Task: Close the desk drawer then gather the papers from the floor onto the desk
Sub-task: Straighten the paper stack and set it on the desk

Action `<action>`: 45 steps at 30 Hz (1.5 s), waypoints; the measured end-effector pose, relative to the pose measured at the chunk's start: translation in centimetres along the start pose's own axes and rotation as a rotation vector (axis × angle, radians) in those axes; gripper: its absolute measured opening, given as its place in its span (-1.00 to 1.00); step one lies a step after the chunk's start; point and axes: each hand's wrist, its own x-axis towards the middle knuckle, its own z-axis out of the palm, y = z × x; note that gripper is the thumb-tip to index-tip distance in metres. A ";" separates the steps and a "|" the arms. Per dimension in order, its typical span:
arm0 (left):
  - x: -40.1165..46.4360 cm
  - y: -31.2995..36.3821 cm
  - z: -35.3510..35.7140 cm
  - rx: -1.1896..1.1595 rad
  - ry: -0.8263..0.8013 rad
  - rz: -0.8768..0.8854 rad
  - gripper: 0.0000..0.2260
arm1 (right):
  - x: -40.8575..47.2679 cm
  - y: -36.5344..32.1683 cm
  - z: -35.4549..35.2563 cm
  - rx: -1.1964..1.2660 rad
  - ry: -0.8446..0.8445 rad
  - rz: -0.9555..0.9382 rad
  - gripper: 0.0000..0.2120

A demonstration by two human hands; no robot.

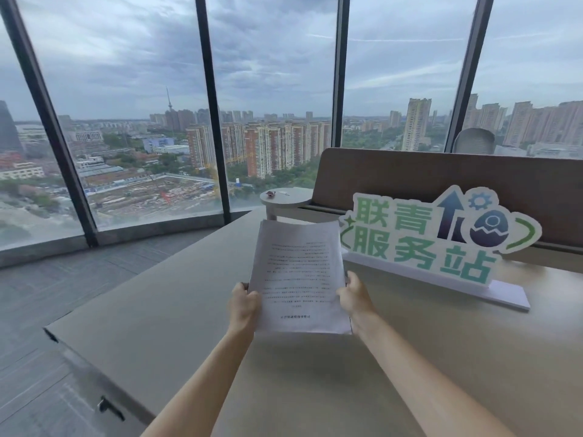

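I hold a stack of white printed papers over the grey desk, its text facing me upside down. My left hand grips the stack's left edge and my right hand grips its right edge. The stack stands tilted up above the desk top; whether its lower edge touches the desk I cannot tell. At the desk's left side, a drawer front with a dark handle sits flush with the desk body.
A white and green cut-out sign on a long white base stands on the desk to the right. Behind it is a brown divider panel. A small round table is beyond the desk. Grey carpet floor and tall windows lie left.
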 end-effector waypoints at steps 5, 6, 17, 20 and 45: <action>4.0 -1.3 -2.8 0.138 0.003 0.005 -0.83 | 2.5 0.0 5.1 0.021 -0.085 0.061 -0.69; 5.0 -1.6 -3.2 0.171 0.000 0.009 -0.83 | 3.2 0.1 6.1 0.017 -0.095 0.062 -0.68; 16.5 -2.2 -4.5 0.585 0.051 0.079 -0.64 | 12.0 -0.3 12.0 -0.051 -0.138 0.095 -0.79; 19.3 -1.9 -4.5 0.665 0.042 0.114 -0.67 | 13.7 -0.7 13.0 -0.099 -0.152 0.064 -0.85; 26.4 -3.2 -3.9 1.182 0.039 0.399 -0.68 | 16.2 -3.4 17.3 -0.703 -0.182 -0.184 -0.89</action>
